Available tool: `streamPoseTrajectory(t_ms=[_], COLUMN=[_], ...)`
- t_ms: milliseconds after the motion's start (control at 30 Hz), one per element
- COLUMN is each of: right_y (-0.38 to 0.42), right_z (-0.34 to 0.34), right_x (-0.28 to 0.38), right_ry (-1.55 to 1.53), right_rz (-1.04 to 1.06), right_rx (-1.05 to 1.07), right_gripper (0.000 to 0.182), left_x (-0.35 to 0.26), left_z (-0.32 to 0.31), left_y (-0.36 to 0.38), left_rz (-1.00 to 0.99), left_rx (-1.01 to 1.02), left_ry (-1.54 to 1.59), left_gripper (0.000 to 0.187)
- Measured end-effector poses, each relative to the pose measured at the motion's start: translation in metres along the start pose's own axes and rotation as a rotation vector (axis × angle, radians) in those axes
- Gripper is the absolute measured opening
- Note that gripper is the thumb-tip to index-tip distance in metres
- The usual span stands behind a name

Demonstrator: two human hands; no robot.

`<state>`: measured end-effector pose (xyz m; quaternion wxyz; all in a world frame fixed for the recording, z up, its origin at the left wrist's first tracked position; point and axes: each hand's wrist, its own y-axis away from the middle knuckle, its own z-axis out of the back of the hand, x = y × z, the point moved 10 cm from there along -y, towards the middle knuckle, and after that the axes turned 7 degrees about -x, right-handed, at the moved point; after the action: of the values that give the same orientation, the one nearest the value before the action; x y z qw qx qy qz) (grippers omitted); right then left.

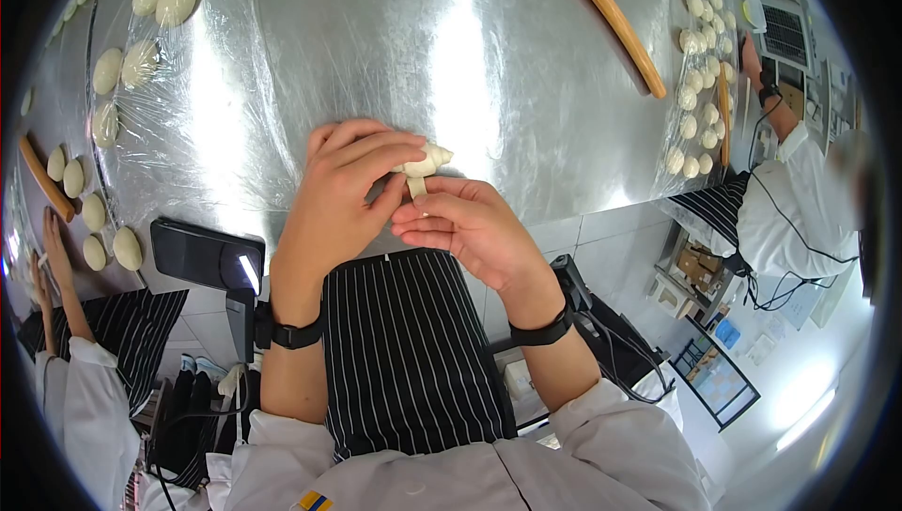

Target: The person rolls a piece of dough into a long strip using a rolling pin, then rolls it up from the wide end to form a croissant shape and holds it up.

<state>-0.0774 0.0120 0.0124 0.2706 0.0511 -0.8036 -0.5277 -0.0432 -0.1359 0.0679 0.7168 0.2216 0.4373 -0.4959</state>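
A small rolled piece of pale dough [427,161] is held just over the near edge of the metal table [348,51]. My left hand [354,173] curls over it from the left, its fingers on the top of the roll. A short flat tail of the dough hangs down toward me. My right hand [470,229] pinches the end of that tail between thumb and fingers, palm turned up. The underside of the roll is partly hidden by my fingers.
Dough balls under plastic film [141,65] lie at the left, more [691,98] at the right. A wooden rolling pin [611,18] rests at the upper right. A phone [207,255] juts at the near edge. Co-workers stand left [85,398] and right [785,210].
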Motion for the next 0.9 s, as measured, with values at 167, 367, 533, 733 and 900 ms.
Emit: streamPoseTrajectory(t_ms=[167, 367, 533, 733, 900], right_y=[0.002, 0.009, 0.014, 0.015, 0.016], right_z=[-0.003, -0.005, -0.003, -0.001, -0.005], right_x=[-0.002, 0.006, 0.009, 0.01, 0.011], right_ry=[-0.125, -0.204, -0.132, -0.186, -0.212], right_rz=[-0.112, -0.157, -0.164, -0.275, -0.301], right_rx=[0.069, 0.081, 0.053, 0.051, 0.099], right_gripper=[0.025, 0.028, 0.031, 0.036, 0.035], left_x=[-0.003, -0.002, -0.003, -0.003, -0.001], left_z=[0.002, 0.002, 0.002, 0.001, 0.0], left_y=[0.0, 0.003, 0.002, 0.001, 0.004], left_rz=[-0.024, 0.008, -0.009, -0.014, 0.0], left_rx=[0.007, -0.008, 0.006, 0.011, -0.028], left_ry=[0.05, 0.093, 0.078, 0.092, 0.156], left_gripper=[0.032, 0.035, 0.034, 0.031, 0.026])
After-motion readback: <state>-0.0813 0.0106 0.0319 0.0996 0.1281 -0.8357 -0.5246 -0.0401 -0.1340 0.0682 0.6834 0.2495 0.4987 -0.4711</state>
